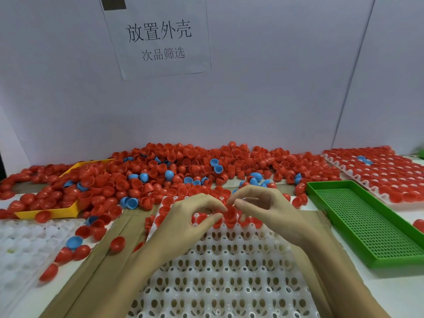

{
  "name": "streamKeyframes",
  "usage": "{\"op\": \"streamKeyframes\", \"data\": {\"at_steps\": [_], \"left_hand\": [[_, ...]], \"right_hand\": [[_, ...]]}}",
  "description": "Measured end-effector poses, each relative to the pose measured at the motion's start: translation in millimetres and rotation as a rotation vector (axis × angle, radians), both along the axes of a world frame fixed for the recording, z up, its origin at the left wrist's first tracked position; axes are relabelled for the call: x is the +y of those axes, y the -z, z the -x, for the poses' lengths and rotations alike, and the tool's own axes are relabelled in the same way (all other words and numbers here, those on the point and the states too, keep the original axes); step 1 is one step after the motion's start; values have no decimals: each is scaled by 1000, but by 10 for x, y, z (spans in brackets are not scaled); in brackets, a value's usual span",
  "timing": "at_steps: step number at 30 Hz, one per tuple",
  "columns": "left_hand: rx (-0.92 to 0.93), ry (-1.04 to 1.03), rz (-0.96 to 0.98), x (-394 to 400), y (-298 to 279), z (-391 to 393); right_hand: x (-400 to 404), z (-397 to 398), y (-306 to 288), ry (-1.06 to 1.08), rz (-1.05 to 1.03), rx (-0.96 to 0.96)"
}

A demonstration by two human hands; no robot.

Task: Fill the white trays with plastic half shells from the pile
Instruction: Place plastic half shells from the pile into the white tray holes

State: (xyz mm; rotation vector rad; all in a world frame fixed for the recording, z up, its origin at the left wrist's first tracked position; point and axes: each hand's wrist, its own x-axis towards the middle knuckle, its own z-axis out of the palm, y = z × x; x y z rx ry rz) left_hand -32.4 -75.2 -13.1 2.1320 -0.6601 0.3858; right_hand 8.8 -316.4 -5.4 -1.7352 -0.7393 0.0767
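Both forearms are extended over the white tray [220, 278], wrists low. A red half shell [230, 213] is pinched between the curled fingertips of the left hand [191, 216] and the right hand [263, 206], just above the tray's far rows, which are already partly filled. The pile [183, 171] lies just beyond, against the back wall. A green tray [367, 222] bounds the right side; a yellow tray [52, 212] sits far left.

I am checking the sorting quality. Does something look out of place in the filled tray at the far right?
Yes. Two blue half shells sit among the red half shells in the filled white tray, breaking an otherwise all-red fill.
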Motion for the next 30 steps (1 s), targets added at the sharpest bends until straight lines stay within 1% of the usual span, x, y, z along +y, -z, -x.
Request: {"op": "streamKeyframes", "data": {"at_steps": [3,5,7,10,13,15,16,18,19,21,23,26,30], "left_hand": [[-87,2,-102,-9,19,21],[-95,-3,-99,-22,33,16],[-64,-5,-57,-26,44,10],[16,-1,-17,-11,47,7],[27,39,24,-32,36,39],[59,42,94,-17,13,61],[71,33,91,0,8,66],[104,27,-16,36,32,67],[131,47,-102,44,61,67],[183,125,-280,29,128,76],[188,196,-398,-2,181,82],[160,214,-443,-12,213,72],[156,207,-432,6,243,62]], "right_hand": [[43,-1,30,9,24,-34],[59,-6,63,-4,128,-76],[60,-1,96,-14,230,-123],[115,20,137,16,262,-177],[99,-39,129,128,257,-224],[-73,-126,87,262,281,-206],[-199,-171,71,335,311,-207],[-462,-239,60,436,389,-209],[-567,-257,62,441,419,-186],[-692,-276,73,377,477,-106],[-753,-294,88,318,543,-68],[-766,-307,100,272,594,-33],[-743,-309,125,271,535,-45]]}}
